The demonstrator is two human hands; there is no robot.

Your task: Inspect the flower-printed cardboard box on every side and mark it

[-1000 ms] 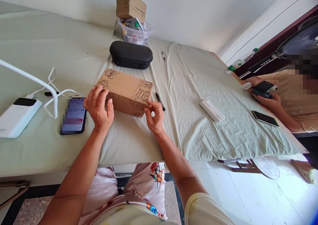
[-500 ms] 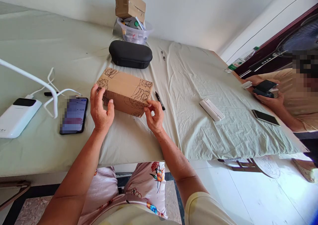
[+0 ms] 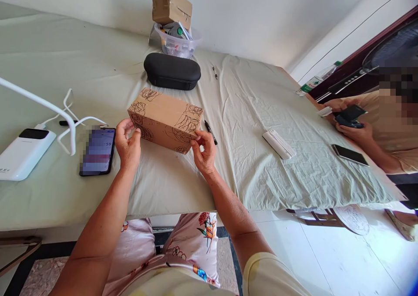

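Note:
A brown cardboard box (image 3: 165,113) with black scribbled swirls near its corners is between my hands on the cloth-covered table. My left hand (image 3: 128,141) grips its left end, thumb on the front face and the other fingers partly hidden behind the end. At the front right corner, my right hand (image 3: 204,150) pinches the box between thumb and fingers. Just right of the box lies a black marker (image 3: 210,132). Behind the box rests a black zip case (image 3: 172,72).
At left are a phone (image 3: 97,152), a white power bank (image 3: 28,154) and a curved white stand arm (image 3: 39,99). A clear basin (image 3: 178,45) bearing another carton (image 3: 172,6) stands at the back. A white device (image 3: 278,143) lies right; beyond, another person's hands (image 3: 357,132) hold a dark object.
My left hand has slid down from the top left edge to the box's left end. The box has shifted very slightly to the right. My right hand stays at its corner.

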